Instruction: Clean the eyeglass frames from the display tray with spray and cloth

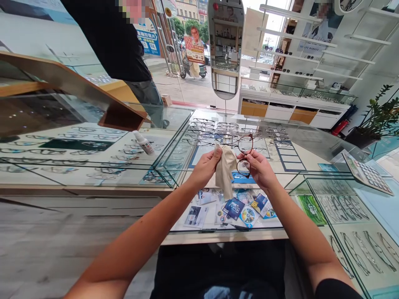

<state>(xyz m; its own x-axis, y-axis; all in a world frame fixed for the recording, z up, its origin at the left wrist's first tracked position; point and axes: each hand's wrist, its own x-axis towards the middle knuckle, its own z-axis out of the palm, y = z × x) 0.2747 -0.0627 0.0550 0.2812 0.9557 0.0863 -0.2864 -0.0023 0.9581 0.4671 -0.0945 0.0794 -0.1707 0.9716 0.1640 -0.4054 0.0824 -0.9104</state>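
Observation:
Above the glass counter, my left hand pinches a beige cleaning cloth that hangs down in folds. Beside it, my right hand grips a pair of eyeglasses with dark brown round rims, near the middle of the frame. The eyeglasses are turned on end, one lens above the other. The cloth lies close against their left side; whether it touches a lens I cannot tell. Behind both hands, several rows of eyeglasses rest on the counter.
A white spray bottle stands on the left glass case. Leaflets and cards lie below my hands. At right are a glass case with eyeglasses and a tilted calculator-like panel. An oval mirror stands behind; a person in black stands at left.

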